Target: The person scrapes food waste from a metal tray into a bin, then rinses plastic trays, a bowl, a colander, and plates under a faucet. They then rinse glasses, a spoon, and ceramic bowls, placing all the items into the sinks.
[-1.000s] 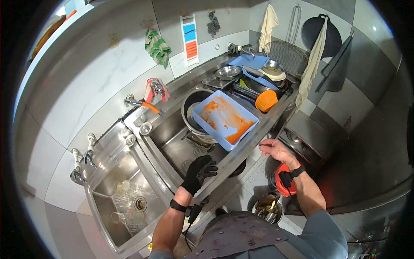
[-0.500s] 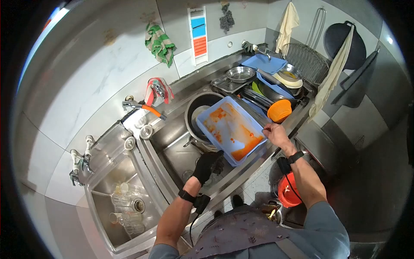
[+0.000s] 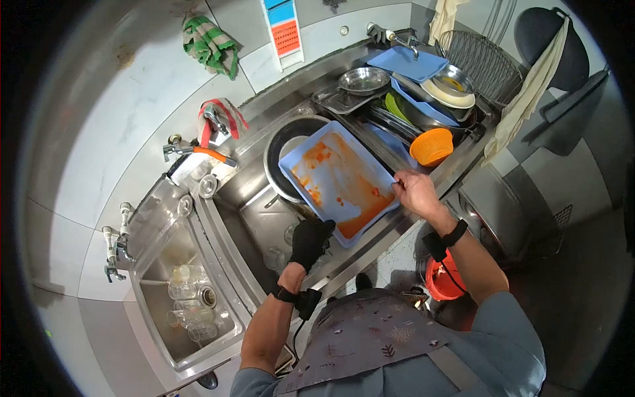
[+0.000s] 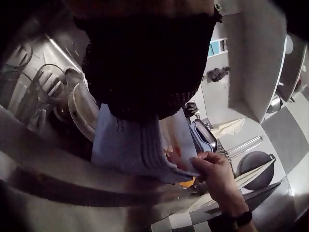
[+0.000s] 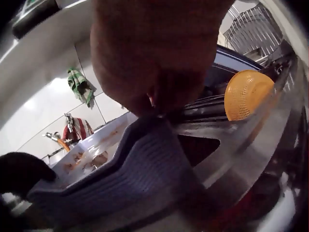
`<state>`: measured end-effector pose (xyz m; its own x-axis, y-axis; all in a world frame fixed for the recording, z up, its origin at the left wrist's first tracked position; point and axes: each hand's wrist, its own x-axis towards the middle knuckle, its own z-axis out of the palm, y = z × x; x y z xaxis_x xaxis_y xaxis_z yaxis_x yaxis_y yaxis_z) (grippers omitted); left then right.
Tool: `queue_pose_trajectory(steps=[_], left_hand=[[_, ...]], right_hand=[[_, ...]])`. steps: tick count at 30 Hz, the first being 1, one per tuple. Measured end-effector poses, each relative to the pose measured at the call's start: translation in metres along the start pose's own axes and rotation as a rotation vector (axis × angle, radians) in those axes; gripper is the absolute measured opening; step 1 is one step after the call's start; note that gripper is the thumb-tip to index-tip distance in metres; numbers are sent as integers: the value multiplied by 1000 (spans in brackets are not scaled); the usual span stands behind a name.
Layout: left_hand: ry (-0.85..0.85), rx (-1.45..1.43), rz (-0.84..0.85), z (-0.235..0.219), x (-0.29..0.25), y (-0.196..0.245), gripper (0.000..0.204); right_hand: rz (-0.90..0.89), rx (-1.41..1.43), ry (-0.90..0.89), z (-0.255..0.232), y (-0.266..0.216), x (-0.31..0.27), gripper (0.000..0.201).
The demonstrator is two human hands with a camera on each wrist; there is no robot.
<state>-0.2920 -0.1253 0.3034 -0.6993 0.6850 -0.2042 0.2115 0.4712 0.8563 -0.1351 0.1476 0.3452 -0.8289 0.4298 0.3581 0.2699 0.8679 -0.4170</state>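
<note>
A blue rectangular tray (image 3: pixel 340 175), its inside smeared with orange-red residue, lies tilted over the sink's front edge and against a dark round pot (image 3: pixel 279 155). The gloved left hand (image 3: pixel 309 243) grips its near left edge; in the left wrist view the black glove (image 4: pixel 145 67) covers that rim. The bare right hand (image 3: pixel 418 193) pinches the tray's right corner between thumb and fingers, as the left wrist view also shows. Most fingers of the right hand (image 5: pixel 154 58) are hidden in its own wrist view, above the tray's ribbed side (image 5: pixel 140 179).
Glasses (image 3: pixel 192 311) lie in the left basin, and more stand in the larger sink (image 3: pixel 241 212). To the right are an orange colander (image 3: pixel 431 147), stacked pans and bowls (image 3: pixel 453 86) and a metal plate (image 3: pixel 364 80). A red bucket (image 3: pixel 444 278) is on the floor.
Both hands came to the tray's edges, the right one from beyond the counter's front edge. The tray has shifted slightly and turned. The head view has also moved.
</note>
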Motion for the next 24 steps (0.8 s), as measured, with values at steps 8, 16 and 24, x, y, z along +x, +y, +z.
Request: queue_pose_trajectory(steps=[8, 16, 24], left_hand=[[25, -265, -110, 1, -6, 12, 30], [26, -594, -141, 10, -21, 26, 37], [-64, -546, -113, 23, -41, 26, 41]], right_hand=[[162, 220, -348, -15, 8, 22, 26], [111, 374, -227, 2, 20, 26, 24], [168, 446, -309, -33, -8, 46, 18]])
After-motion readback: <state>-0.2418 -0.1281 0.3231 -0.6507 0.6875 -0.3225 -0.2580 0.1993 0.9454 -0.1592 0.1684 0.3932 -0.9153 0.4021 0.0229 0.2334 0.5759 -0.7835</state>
